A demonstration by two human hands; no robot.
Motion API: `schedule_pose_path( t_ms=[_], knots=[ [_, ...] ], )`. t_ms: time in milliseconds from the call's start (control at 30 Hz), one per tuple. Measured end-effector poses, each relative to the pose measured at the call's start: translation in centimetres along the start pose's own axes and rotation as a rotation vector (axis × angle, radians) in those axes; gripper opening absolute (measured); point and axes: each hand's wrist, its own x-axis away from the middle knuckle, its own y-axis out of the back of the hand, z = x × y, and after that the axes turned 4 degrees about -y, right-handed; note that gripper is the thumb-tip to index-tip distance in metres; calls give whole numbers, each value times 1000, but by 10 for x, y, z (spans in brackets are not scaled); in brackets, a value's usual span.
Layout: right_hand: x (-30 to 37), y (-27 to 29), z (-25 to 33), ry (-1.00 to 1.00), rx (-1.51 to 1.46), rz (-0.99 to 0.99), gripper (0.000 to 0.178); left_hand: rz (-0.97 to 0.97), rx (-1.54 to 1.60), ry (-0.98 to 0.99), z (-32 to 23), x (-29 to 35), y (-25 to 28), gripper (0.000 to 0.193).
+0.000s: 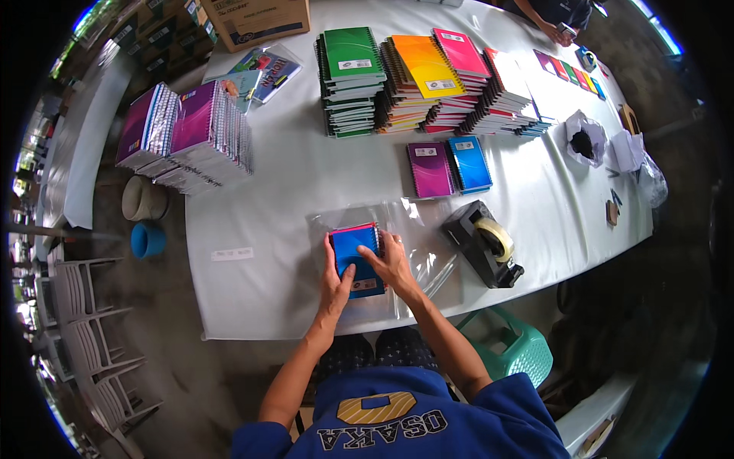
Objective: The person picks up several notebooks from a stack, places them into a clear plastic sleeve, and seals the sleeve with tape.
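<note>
Near the table's front edge lies a small stack of spiral notebooks (355,258), blue on top with pink edges showing under it. My left hand (334,287) grips its left side, thumb on the blue cover. My right hand (391,264) holds the right side by the spiral, thumb pressed on the cover. Clear plastic (413,222) spreads around and to the right of the stack; whether it also lies under the stack I cannot tell. Beyond my hands, a purple notebook (430,170) and a blue notebook (470,164) lie side by side. A black tape dispenser (472,237) stands right of the plastic.
Tall stacks of green notebooks (350,57), orange notebooks (423,65) and pink notebooks (462,53) stand at the back. Plastic-wrapped purple notebooks (200,115) sit at the left edge. Another person's hand (556,32) shows far right. A green stool (520,352) stands below the front edge.
</note>
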Motion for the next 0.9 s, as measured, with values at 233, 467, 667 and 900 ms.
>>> schedule_pose_path(
  t_ms=[233, 467, 667, 900],
  knots=[
    [-7, 17, 20, -244, -73, 291, 81, 50, 318, 99, 4, 1, 13, 91],
    [25, 38, 28, -87, -641, 413, 76, 39, 653, 131, 5, 0, 37, 128],
    [49, 37, -12, 144, -678, 350, 97, 228, 457, 98, -31, 16, 30, 113],
    [55, 45, -5, 213, -605, 418, 98, 257, 256, -114, -23, 43, 35, 93]
  ],
)
